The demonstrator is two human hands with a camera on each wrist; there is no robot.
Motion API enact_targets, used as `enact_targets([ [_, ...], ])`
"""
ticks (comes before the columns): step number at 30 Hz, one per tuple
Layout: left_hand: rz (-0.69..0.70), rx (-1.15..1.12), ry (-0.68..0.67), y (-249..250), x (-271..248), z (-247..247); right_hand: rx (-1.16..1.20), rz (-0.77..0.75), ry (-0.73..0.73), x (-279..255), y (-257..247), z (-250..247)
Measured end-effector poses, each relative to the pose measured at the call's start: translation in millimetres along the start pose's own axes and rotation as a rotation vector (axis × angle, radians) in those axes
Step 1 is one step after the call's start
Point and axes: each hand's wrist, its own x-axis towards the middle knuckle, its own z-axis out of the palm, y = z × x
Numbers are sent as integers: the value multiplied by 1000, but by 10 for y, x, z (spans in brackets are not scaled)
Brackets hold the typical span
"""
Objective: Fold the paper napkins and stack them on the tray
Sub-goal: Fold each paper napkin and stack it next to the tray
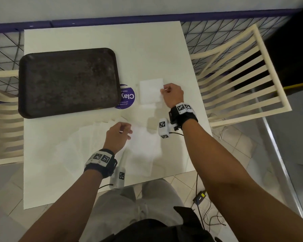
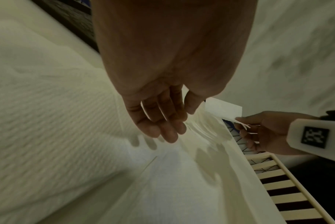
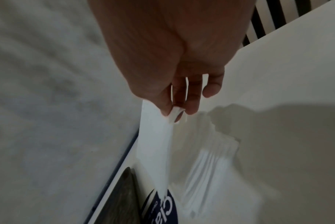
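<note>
A folded white napkin point(image 1: 150, 90) hangs above the table, right of the dark brown tray point(image 1: 68, 81). My right hand point(image 1: 164, 89) pinches its right corner between thumb and fingers; the right wrist view shows the pinch point(image 3: 174, 115) with the napkin point(image 3: 155, 148) hanging below it. The tray holds nothing. My left hand point(image 1: 128, 131) hovers with relaxed fingers point(image 2: 162, 128) just over several unfolded napkins point(image 1: 143, 147) spread near the front edge, gripping nothing. The left wrist view also catches the held napkin point(image 2: 224, 109) and my right hand point(image 2: 258, 131).
A round purple sticker point(image 1: 128, 98) lies partly under the tray's right edge. Cream slatted chairs stand at the right point(image 1: 243, 75) and left point(image 1: 2, 110) of the white table point(image 1: 103, 37). Cables and a small box point(image 1: 199, 198) lie on the tiled floor.
</note>
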Motion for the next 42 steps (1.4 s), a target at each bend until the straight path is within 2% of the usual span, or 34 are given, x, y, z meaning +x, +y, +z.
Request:
enact_targets([
  [6, -71, 0, 3, -61, -3, 18, -99, 50, -16, 314, 65, 121],
  [12, -78, 17, 10, -78, 28, -9, -68, 57, 16, 270, 119, 176],
  [16, -76, 26, -8, -88, 6, -15, 18, 37, 88, -38, 206, 126],
  [21, -95, 51, -27, -133, -85, 9, 46, 33, 22, -666, 453, 204],
  [29, -105, 204, -88, -303, -286, 60, -169, 236, -102, -1447, 858, 452],
  [33, -104, 212, -96, -322, -356, 65, -209, 305, -126, -1656, 857, 497],
  [38, -116, 148, -88, -367, -380, 54, -169, 324, -165, -1774, 797, 508],
  [42, -116, 131, -94, -410, -377, 42, -87, 378, -140, -1794, 758, 525],
])
